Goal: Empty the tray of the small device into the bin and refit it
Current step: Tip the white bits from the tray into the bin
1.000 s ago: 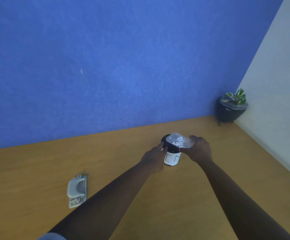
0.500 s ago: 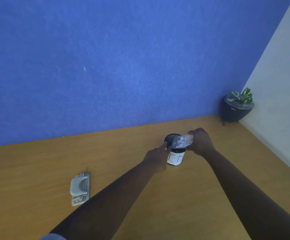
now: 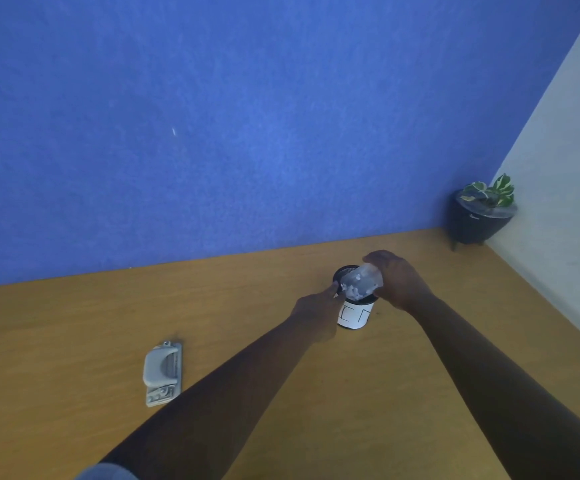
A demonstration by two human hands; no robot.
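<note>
A small round bin [image 3: 355, 315], white with a black rim, stands on the wooden desk [image 3: 73, 341]. My right hand [image 3: 397, 284] grips a clear plastic tray [image 3: 361, 282] with white paper bits in it, tipped steeply over the bin's mouth. My left hand [image 3: 316, 313] rests against the bin's left side, fingers touching its rim. The grey hole punch [image 3: 162, 373], the small device, lies flat on the desk far to the left, apart from both hands.
A dark pot with a green-and-white plant [image 3: 480, 213] stands in the back right corner. A blue wall [image 3: 247, 116] runs behind the desk and a pale wall [image 3: 565, 202] borders it on the right.
My right hand has tilted the tray from nearly level to steeply tipped over the bin, and the paper bits have slid toward its lower end. My left hand has stayed at the bin.
</note>
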